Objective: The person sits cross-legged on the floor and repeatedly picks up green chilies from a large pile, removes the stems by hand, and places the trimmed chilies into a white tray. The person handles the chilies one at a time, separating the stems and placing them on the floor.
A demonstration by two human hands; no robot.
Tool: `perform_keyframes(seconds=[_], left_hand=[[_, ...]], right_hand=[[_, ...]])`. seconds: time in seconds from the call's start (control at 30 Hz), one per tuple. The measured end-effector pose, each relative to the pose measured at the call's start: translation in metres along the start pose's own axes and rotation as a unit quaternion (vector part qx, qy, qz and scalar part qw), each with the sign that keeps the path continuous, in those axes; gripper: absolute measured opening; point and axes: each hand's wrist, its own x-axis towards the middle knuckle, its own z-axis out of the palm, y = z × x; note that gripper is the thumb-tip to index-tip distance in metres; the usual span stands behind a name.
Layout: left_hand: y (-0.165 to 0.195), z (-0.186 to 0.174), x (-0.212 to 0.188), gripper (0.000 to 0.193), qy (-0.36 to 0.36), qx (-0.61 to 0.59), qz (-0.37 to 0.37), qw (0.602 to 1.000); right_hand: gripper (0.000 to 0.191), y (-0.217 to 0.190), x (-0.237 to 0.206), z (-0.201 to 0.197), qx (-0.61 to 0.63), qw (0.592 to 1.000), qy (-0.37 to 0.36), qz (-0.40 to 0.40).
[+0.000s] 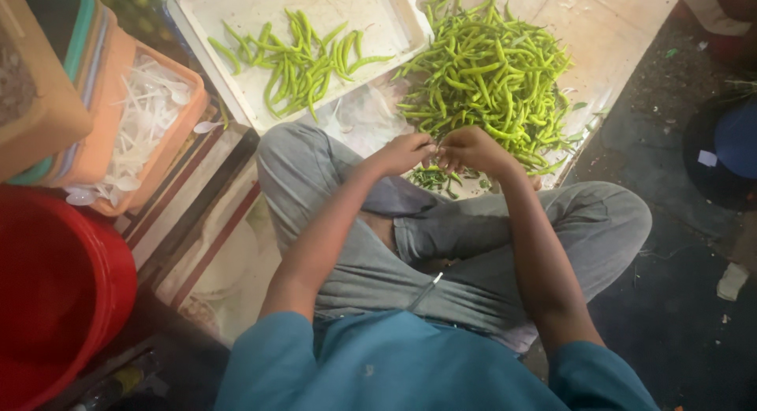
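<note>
Your blue shirt (410, 364) fills the bottom edge at 6 o'clock, and above it your crossed legs in grey trousers (473, 245) take up the centre. Both forearms run up from the sleeves and meet just above your knees.

Your left hand (406, 152) and right hand (471, 149) sit touching each other at the fingertips, a little toward 12 o'clock from centre. Both are pinched shut, fingers curled inward on something small held between them; what it is cannot be made out, as the fingers hide it. Directly under the hands lies a small scatter of green stalks (435, 178) on the floor.

The big heap of green chillies (489, 72) lies just beyond your right hand, toward 1 o'clock, its near edge almost at your knuckles. A white tray (371, 17) at 11 o'clock holds a smaller lot of chillies (296, 60), well apart from the hands.

At 9 o'clock an orange tub (118, 72) holds white plastic spoons (146, 115). A red bucket (55, 293) stands at 8 o'clock, beside your left elbow.
</note>
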Motion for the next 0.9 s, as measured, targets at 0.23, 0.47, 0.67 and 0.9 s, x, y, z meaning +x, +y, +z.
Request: perform_keyframes(seconds=[0.23, 0.47, 0.67, 0.9], left_hand=[[-0.003, 0.003, -0.002, 0.026, 0.074, 0.177, 0.045, 0.98], [-0.007, 0.015, 0.0, 0.024, 0.157, 0.279, 0.016, 0.947], [-0.03, -0.005, 0.004, 0.023, 0.28, 0.234, -0.01, 0.931], [-0.04, -0.036, 0.014, 0.038, 0.191, -0.269, -0.065, 0.942]], right_hand=[[0.025, -0.005, 0.008, 0.016, -0.121, 0.99, 0.044, 0.062], [0.024, 0.018, 0.032, 0.064, -0.453, 0.852, 0.26, -0.029], [0.019, 0.022, 0.041, 0.064, -0.427, 0.846, 0.307, -0.084], [0.019, 0.027, 0.05, 0.092, -0.474, 0.851, 0.138, -0.179]])
